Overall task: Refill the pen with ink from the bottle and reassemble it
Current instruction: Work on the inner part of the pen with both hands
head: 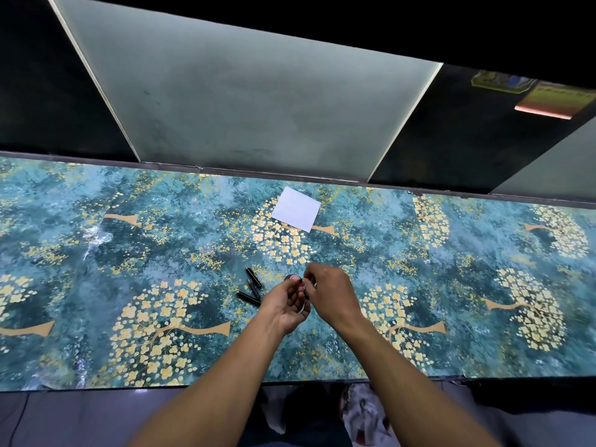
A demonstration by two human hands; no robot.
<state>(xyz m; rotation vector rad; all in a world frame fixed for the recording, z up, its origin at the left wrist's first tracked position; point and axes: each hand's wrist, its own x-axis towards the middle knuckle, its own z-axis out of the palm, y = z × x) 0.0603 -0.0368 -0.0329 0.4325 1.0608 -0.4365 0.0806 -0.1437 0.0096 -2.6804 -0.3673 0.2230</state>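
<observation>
My left hand point(285, 309) is curled palm-up around a small ink bottle point(292, 278). Only the bottle's round pinkish top and a pale rim under my fingers show. My right hand point(329, 296) meets it from the right, fingertips pinched on a small dark part right beside the bottle top. I cannot tell whether that part is the bottle's cap or a piece of the pen. Three pen parts lie on the table just left of my hands: a black cap point(253, 277), a thin reddish piece point(254, 289) and a black barrel point(248, 298).
The table point(129, 253) has a glossy teal cover with golden flower trees. A white sheet of paper point(296, 209) lies farther back, near the far edge. Dark and frosted panels rise behind the table. Crumpled cloth point(364, 414) lies below the near edge.
</observation>
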